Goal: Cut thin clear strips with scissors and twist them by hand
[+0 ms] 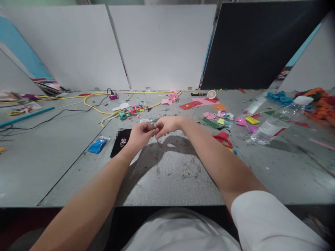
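Grey bench (178, 181) spreads across my feed, and above its middle I have the left hand (141, 136) and the right hand (169, 126) meeting at the fingertips, each grip narrowed on one tiny piece (157, 129) (mostly hidden, so I cannot tell what it is). Beside the left hand I see a flat black case (118, 147), then a blue packet (97, 145); well apart, rightward, stands a clear plastic bottle (274, 126).

Left of the bottle (273, 123), whatever lies between my left hand (142, 134) and right hand (169, 125) is hidden; my left hand partly covers a black flat item (119, 145). Right of it, blurred orange strips (322, 106) run out of view.
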{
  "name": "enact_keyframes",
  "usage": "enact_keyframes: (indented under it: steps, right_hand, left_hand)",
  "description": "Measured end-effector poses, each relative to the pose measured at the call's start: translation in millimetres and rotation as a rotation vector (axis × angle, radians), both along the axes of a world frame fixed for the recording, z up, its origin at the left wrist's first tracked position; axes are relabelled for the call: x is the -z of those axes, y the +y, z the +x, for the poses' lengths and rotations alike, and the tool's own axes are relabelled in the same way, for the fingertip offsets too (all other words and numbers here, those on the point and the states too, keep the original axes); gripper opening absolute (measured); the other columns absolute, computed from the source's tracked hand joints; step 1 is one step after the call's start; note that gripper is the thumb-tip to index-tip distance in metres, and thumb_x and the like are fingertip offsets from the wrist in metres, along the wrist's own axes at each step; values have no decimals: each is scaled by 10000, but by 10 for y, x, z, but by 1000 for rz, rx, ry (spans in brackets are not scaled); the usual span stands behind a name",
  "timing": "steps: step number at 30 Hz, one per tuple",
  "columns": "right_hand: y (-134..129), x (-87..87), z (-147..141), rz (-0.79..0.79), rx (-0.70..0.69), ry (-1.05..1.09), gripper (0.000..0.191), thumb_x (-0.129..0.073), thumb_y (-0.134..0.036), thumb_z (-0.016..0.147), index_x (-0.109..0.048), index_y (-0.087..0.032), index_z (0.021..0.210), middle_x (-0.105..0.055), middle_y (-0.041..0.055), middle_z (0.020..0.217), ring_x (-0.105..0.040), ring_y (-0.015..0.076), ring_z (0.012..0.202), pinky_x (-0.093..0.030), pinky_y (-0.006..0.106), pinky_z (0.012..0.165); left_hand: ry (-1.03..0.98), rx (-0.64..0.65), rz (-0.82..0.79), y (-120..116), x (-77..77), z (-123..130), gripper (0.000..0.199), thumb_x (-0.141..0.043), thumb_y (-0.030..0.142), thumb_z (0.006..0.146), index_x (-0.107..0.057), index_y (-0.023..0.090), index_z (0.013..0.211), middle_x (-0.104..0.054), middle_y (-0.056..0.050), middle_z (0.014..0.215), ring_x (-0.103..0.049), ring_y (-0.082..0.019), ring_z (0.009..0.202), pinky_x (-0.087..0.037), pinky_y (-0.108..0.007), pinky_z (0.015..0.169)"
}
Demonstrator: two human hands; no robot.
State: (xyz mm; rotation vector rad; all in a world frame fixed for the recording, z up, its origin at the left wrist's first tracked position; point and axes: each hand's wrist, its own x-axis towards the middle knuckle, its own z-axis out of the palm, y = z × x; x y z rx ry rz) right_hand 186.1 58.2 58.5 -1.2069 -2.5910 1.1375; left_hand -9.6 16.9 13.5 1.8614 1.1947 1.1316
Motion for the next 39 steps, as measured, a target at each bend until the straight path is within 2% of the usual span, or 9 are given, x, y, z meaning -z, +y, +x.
enact_keyframes:
  steps: [5, 10, 16, 26, 33, 39]
  right_hand:
    - [-16, 103, -84, -23, 14, 51, 125, -778, -255, 742, -678, -180, 752, -666, -26, 662, -601, 115, 630, -452, 237, 609]
    - [-40, 106, -111, -25, 44, 56, 93, -765, -229, 709, -684, -183, 697, -651, -33, 612, -589, 118, 610, -440, 241, 602]
    - [-14, 144, -112, 26, 20, 42, 64, -748, -204, 695, -688, -181, 690, -632, -43, 604, -594, 120, 631, -433, 234, 626]
    - [42, 283, -170, 81, -41, -60, 48, -742, -187, 713, -717, -183, 754, -700, -18, 705, -629, 147, 698, -437, 242, 624]
    - [46, 281, -182, 113, -58, -133, 91, -752, -174, 719, -771, -173, 808, -757, 8, 805, -669, 161, 756, -453, 245, 652]
    - [67, 236, -116, 88, -46, -13, 75, -773, -208, 709, -762, -183, 779, -749, -11, 762, -677, 158, 774, -453, 238, 673]
  left_hand:
    - [-3, -24, -13, -3, -6, -12, 285, -798, 369, 747, -604, 192, 635, -626, 8, 628, -543, -142, 617, -395, -278, 590]
    - [-19, -65, -34, 46, 42, -14, 313, -820, 399, 730, -605, 192, 637, -643, 3, 623, -572, -146, 612, -416, -276, 590]
    - [-69, -46, -64, 56, 60, -6, 361, -846, 472, 698, -622, 192, 658, -654, -11, 621, -589, -155, 602, -434, -282, 589]
    - [-55, -39, -66, -20, -29, 15, 329, -843, 450, 694, -634, 202, 640, -644, -6, 623, -572, -155, 610, -431, -288, 592]
    - [-41, -10, -24, -28, -18, 21, 379, -848, 482, 702, -605, 200, 634, -625, 6, 631, -557, -149, 624, -433, -289, 605]
    - [5, -15, 18, -21, -25, 14, 294, -796, 398, 743, -612, 195, 636, -627, 4, 624, -544, -146, 608, -401, -284, 576]
